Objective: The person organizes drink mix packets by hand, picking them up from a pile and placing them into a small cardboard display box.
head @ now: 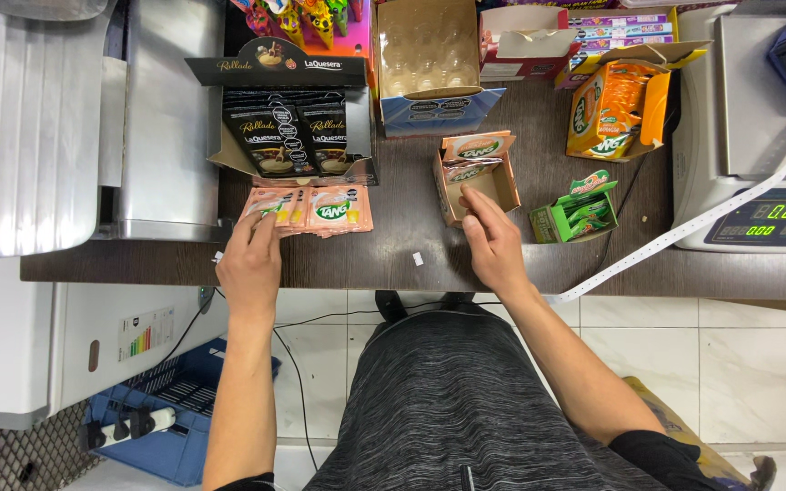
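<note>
You stand at a small shop counter [393,259] — display cartons of drink-powder sachets [616,109] at one o'clock, a box of dark cheese packets [288,132] at eleven, a weighing scale with a lit readout [761,218] at three, and a metal slicer [25,127] at nine.

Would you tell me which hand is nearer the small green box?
Right. The right hand is at the peach box, just left of the green box; the left hand rests on sachets far left.
</note>
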